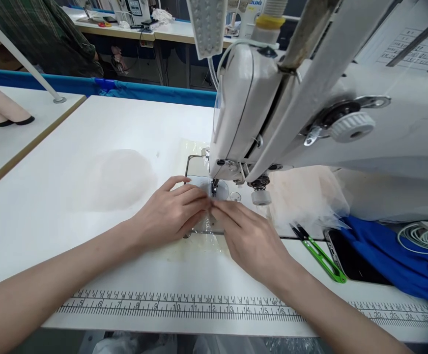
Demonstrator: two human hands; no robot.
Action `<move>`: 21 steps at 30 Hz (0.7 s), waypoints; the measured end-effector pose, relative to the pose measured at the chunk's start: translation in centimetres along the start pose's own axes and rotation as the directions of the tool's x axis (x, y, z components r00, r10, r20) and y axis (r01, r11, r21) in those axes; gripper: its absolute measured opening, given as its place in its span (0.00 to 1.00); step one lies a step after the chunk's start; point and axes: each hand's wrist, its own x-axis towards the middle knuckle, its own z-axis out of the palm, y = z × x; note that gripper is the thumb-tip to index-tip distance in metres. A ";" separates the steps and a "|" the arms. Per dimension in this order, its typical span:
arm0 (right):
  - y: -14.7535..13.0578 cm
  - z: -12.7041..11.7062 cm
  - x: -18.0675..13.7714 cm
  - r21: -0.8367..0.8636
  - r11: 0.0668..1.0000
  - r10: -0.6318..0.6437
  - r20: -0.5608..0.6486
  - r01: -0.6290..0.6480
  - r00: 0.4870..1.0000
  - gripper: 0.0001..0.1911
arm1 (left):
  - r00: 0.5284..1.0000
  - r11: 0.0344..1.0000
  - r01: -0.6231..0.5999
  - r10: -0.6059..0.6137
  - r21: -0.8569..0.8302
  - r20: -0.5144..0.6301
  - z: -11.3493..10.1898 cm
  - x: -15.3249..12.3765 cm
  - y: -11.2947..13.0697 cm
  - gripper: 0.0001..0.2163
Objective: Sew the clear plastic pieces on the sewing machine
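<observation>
My left hand [179, 209] and my right hand [252, 238] meet at the fingertips just in front of the presser foot [214, 186] of a white sewing machine [250, 93]. Both are closed in a pinch. Whatever lies between the fingertips is too small and blurred to make out. Under the fingers is the metal needle plate [199, 169], with clear film [208, 241] over the table around it. To the left of my left hand, a thin, sheer pale piece [125, 174] lies flat. Sheer peach fabric [305, 191] is bunched right of the needle area.
Green thread snips [324, 258] and a dark phone [354, 255] lie at the right, beside blue cloth [394, 255] and a coiled cable [423, 238]. A printed ruler [184, 306] runs along the front edge. Another person [44, 34] is at the far left.
</observation>
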 end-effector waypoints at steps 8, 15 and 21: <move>0.9 0.3 0.4 -0.049 0.995 0.085 0.035 -0.083 0.996 0.18 | 0.999 0.997 -0.024 0.021 0.076 0.037 0.7 -0.2 0.3 0.14; 0.8 0.4 0.6 -0.137 0.988 0.083 0.040 -0.077 0.996 0.17 | 0.998 0.984 -0.053 0.048 0.169 0.036 0.9 -0.6 0.6 0.17; 0.8 0.4 0.5 -0.180 0.980 0.092 0.034 -0.084 0.995 0.17 | 0.997 0.986 -0.053 0.043 0.161 0.062 0.8 -0.5 0.6 0.19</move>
